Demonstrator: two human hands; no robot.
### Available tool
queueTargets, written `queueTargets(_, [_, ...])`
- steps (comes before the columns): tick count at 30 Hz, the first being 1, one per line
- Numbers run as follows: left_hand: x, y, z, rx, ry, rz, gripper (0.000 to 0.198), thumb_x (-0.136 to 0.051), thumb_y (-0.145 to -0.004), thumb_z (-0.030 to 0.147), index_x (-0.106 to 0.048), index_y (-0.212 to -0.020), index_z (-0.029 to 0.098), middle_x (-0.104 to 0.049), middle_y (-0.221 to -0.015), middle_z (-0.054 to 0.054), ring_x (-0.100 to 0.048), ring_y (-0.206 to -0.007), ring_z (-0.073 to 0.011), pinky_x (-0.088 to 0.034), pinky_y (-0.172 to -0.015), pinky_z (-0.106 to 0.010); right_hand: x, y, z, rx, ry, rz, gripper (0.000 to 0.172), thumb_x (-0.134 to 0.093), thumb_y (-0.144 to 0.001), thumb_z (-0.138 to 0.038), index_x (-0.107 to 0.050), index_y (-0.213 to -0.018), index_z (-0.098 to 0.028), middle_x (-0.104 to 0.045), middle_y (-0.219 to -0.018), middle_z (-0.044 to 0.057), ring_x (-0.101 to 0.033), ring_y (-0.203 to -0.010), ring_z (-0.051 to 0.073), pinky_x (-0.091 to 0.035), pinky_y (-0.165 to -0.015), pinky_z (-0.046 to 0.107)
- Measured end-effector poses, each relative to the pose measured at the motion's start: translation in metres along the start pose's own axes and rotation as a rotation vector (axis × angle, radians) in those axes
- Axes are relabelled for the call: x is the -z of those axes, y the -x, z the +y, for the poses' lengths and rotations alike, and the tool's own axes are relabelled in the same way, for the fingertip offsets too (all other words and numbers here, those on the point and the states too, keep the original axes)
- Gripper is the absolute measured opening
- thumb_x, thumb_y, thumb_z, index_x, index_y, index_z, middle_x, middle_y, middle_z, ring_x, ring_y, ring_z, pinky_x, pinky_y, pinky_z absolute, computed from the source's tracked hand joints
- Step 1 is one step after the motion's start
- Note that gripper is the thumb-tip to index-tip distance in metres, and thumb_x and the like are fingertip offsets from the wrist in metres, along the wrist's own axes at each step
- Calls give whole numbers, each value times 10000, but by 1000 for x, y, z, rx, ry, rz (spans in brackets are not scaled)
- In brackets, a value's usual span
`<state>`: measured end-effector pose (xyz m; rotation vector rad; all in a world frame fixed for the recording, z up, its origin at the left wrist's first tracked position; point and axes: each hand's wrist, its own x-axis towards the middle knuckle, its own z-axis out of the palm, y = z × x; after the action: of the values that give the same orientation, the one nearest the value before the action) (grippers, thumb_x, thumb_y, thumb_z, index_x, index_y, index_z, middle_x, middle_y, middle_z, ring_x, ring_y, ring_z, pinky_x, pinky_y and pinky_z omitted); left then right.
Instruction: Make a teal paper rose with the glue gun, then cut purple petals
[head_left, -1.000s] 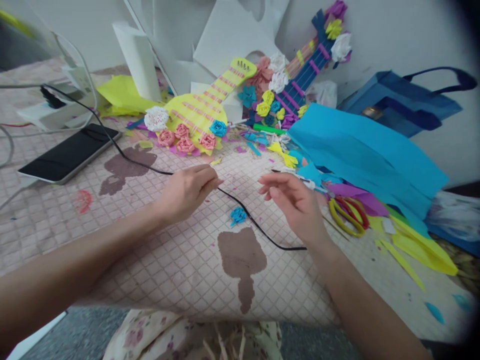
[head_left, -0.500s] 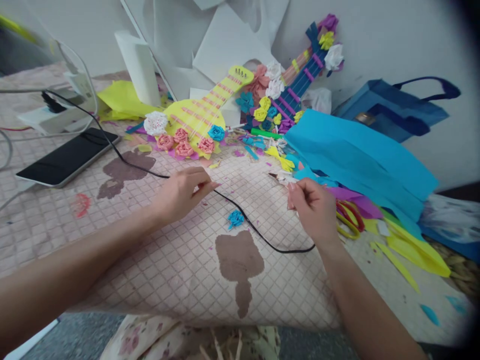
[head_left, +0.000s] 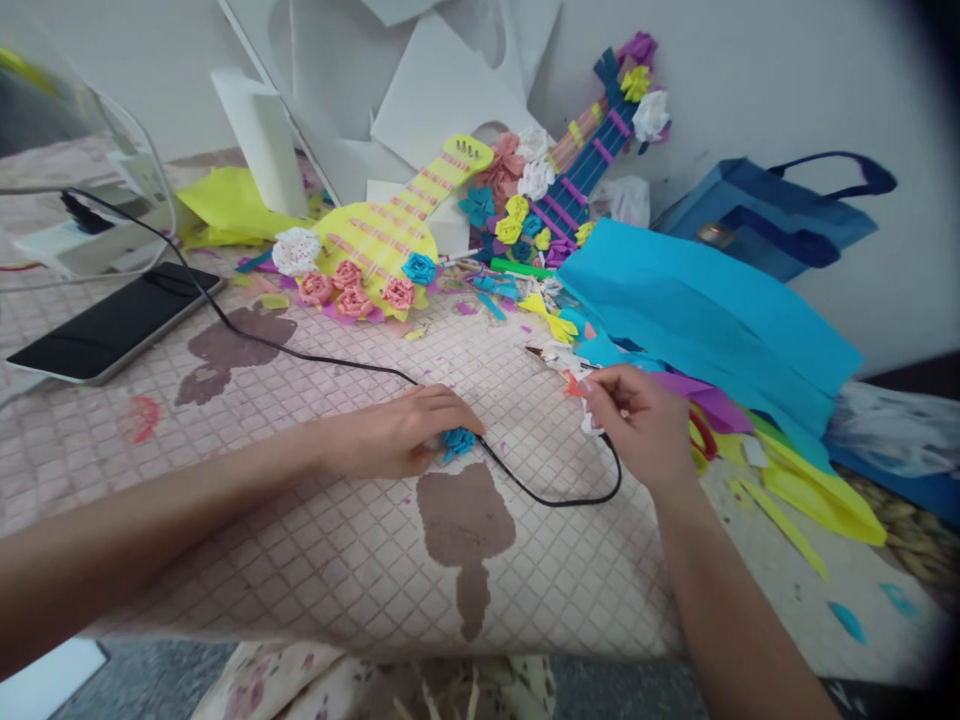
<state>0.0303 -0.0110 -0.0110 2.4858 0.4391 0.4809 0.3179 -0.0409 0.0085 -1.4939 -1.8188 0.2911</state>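
Observation:
A small white hot glue gun [head_left: 591, 416] with an orange-red trigger and a dark metal tip is partly hidden by my right hand [head_left: 639, 428], whose thumb and fingers are closed on it. From its handle a black cable [head_left: 555, 502] loops across the quilted cloth. My left hand [head_left: 405, 428] reaches over a small blue crumpled-paper flower [head_left: 459, 442] lying on the cloth. The thumb and fingers of that hand are bent and apart around the flower, partly covering it. The cable passes beneath this hand.
A yellow paper guitar [head_left: 382, 240] with paper flowers and a blue paper guitar [head_left: 592, 175] lean at the back. Blue paper sheets [head_left: 697, 310], scissors [head_left: 701, 435] and scraps lie right. A phone [head_left: 112, 325] and power strip [head_left: 82, 235] are left. A blue bag [head_left: 750, 210] stands behind.
My left hand has moved right and toward me, from the cable to over the blue flower. My right hand has turned slightly, showing more of the glue gun's handle. The view has shifted a little.

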Motion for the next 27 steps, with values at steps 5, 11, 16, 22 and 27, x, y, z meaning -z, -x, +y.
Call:
queueTargets(5, [-5,1,-4,36,-32,66,415,-497,-795,37,-534,-1175,201,-605,-1113,-88,-555,-1057,-196,-455,-938,-347,24,-6,19,-85,229,-55,180,-531,-852,-360,-578,-771,-206,-587,-607,-11,-520,-520,124,-361,-495,250])
queueTargets(11, [0,6,5,125,-74,82,386,-497,-818,106,-516,-1188,213,-600,-1100,-81,-576,-1021,-201,-486,-878,-330,38,-5,40,-168,402,-161,189,-531,-823,-361,-567,-718,-208,-640,-663,13,-558,-570,156,-349,-509,263])
queueTargets(16, [3,15,2,169,-134,135,457,-501,-797,99,-461,-1233,229,-574,-1187,-68,-559,-1083,-200,-465,-911,-321,32,-3,50,-214,348,-326,64,-569,-755,-280,-576,-772,-218,-645,-694,9,-583,-617,167,-367,-520,256])
queueTargets(22, [2,20,-2,201,-200,126,458,-512,-782,94,-461,-1215,231,-599,-1158,-50,-579,-1050,-199,-461,-879,-313,21,-5,58,-204,415,-354,29,-546,-725,-206,-520,-738,-208,-626,-692,8,-549,-610,154,-324,-511,249])
queueTargets(27, [1,22,-2,215,-209,107,466,-534,-790,129,-456,-1238,230,-598,-1165,-62,-581,-1044,-222,-457,-880,-350,19,-8,51,-217,393,-249,260,-477,-839,-399,-542,-682,-202,-628,-657,27,-540,-577,163,-326,-514,271])
